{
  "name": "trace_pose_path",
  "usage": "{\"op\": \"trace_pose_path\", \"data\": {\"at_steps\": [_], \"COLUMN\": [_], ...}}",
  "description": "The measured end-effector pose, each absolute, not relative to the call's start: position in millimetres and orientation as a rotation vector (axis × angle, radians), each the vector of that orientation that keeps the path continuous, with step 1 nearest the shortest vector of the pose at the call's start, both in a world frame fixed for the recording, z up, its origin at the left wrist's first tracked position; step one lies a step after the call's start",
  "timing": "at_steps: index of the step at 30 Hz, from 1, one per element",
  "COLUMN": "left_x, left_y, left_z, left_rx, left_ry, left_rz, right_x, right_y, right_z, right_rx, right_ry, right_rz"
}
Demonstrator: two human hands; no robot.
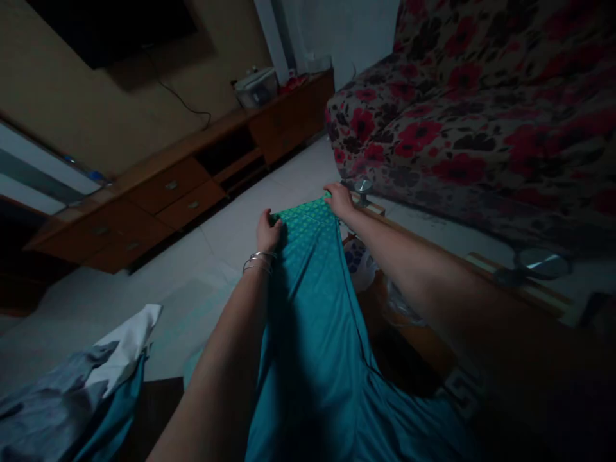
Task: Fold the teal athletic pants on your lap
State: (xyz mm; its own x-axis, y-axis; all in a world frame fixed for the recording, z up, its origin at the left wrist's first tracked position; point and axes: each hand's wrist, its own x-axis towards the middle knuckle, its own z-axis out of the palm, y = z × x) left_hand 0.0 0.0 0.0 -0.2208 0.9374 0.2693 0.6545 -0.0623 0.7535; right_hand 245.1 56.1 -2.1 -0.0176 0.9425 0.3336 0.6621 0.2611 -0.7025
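Note:
A teal garment (pixel 312 321) with a green dotted pattern at its far end stretches away from me, pulled fairly flat there, with folds nearer my body. My left hand (pixel 268 232), with thin bangles at the wrist, grips its far left corner between thumb and fingers. At the far right corner my right hand (pixel 339 200) pinches the same edge, its fingers closed over the cloth. The near part of the garment spreads out low in the view, partly in shadow.
Grey, white and teal clothes (pixel 62 391) lie in a heap at lower left. A wooden frame with metal discs (pixel 363 186) runs along the right, near plastic bags (pixel 360 266). Beyond are a floral sofa (pixel 414 135) and a wooden TV cabinet (pixel 178 192).

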Motion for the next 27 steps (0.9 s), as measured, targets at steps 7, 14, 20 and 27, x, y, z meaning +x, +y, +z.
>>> {"op": "trace_pose_path", "data": {"at_steps": [7, 14, 20, 27], "left_x": [-12, -66, -65, -14], "left_y": [-89, -341, -527, -582], "left_z": [38, 63, 63, 55], "left_rx": [1.576, 1.376, 1.107, 1.165], "left_ry": [1.771, 1.989, 2.162, 2.123], "left_rz": [1.221, 0.859, 0.761, 0.790], "right_x": [270, 364, 402, 374], "right_y": [-54, -285, -407, -491], "right_z": [31, 26, 20, 38], "right_rx": [-1.243, -0.964, -1.174, -1.124], "right_ry": [-2.034, -2.281, -2.022, -2.039], "right_rz": [0.382, 0.855, 0.767, 0.689]}}
